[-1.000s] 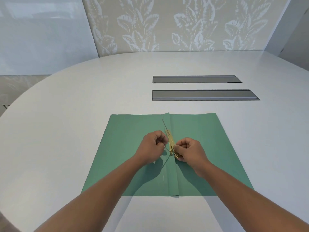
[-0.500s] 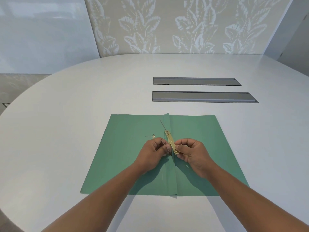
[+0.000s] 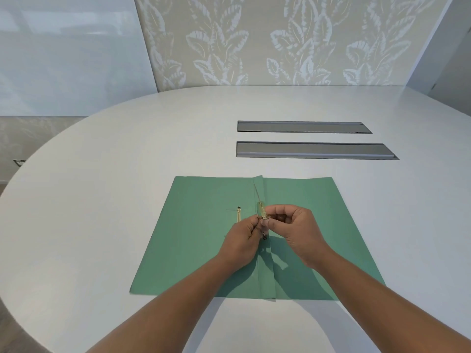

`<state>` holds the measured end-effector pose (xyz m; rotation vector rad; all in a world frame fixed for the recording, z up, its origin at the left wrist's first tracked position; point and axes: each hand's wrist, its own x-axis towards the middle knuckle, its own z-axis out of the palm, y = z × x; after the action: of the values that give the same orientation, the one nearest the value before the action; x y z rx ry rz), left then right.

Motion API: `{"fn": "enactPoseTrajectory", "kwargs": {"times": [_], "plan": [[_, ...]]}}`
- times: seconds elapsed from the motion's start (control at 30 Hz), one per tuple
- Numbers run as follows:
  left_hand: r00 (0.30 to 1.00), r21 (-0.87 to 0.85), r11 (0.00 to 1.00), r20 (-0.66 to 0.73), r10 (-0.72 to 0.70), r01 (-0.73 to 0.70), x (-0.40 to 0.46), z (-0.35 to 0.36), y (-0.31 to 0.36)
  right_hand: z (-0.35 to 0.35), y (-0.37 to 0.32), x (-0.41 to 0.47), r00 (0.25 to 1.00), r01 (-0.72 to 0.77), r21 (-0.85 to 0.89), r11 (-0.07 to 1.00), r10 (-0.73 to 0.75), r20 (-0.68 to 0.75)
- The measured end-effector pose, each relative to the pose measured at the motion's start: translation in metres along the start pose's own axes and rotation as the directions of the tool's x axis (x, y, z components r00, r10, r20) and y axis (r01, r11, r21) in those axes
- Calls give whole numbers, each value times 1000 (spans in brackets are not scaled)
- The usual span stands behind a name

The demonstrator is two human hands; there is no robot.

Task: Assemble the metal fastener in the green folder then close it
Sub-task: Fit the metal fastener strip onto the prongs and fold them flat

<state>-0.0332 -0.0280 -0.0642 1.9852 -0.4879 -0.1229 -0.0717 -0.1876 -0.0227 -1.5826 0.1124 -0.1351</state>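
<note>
A large white table (image 3: pixel 127 174) with a rounded edge fills most of the view, its matte top lit softly and evenly, and two long grey recessed panels (image 3: pixel 303 127) lie side by side in its surface, the nearer panel (image 3: pixel 316 150) a little longer. Behind the table stands a beige wall panel (image 3: pixel 280 39) patterned with pale leaves, flanked on the left by a glossy pale wall (image 3: pixel 63 52) that carries faint reflections and on the right by a plain white wall (image 3: pixel 451 47). A strip of greyish floor (image 3: pixel 15 337) shows past the table's lower left edge
</note>
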Motion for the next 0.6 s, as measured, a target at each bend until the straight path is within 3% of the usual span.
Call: {"fn": "enactPoseTrajectory", "kwargs": {"times": [0.17,0.6], "plan": [[1000,57,998,-2,-25,25,1,3,3,2,-5,0,988,94,-108,990,-106,-108],[1000,201,979,0,9,-9,4,15,15,1,-7,-2,981,10,-27,1000,-15,-192]]}}
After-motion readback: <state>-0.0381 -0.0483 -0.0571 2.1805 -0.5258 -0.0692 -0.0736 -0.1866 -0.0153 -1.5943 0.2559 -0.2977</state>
